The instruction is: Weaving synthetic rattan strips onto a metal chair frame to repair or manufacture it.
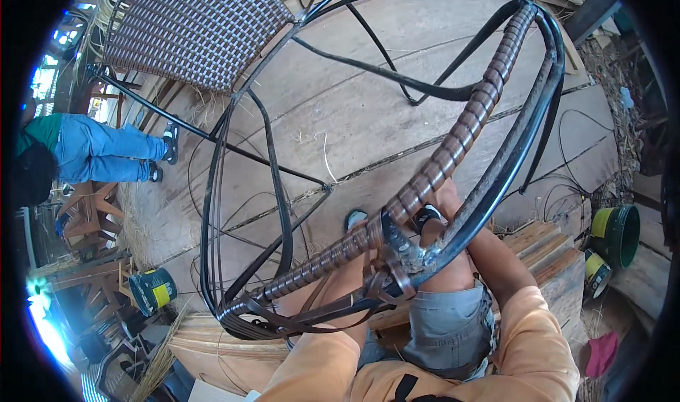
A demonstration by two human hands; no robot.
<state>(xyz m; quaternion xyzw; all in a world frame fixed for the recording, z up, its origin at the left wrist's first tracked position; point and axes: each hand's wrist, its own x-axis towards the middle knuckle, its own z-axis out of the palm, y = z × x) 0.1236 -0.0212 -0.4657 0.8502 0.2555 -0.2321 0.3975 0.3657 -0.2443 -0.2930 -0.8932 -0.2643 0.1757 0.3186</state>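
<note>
Here the right hand (447, 197) reaches forward, the strip-wrapped chair frame (453, 145) crossing over it; neither its grip nor the left hand's can be told

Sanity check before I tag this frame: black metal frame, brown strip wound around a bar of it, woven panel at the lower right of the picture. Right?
One error: the woven panel is at the upper left of the picture, not the lower right; the head view shows it. The black metal frame and the brown strip wound around its bar stand as you put them.
</note>
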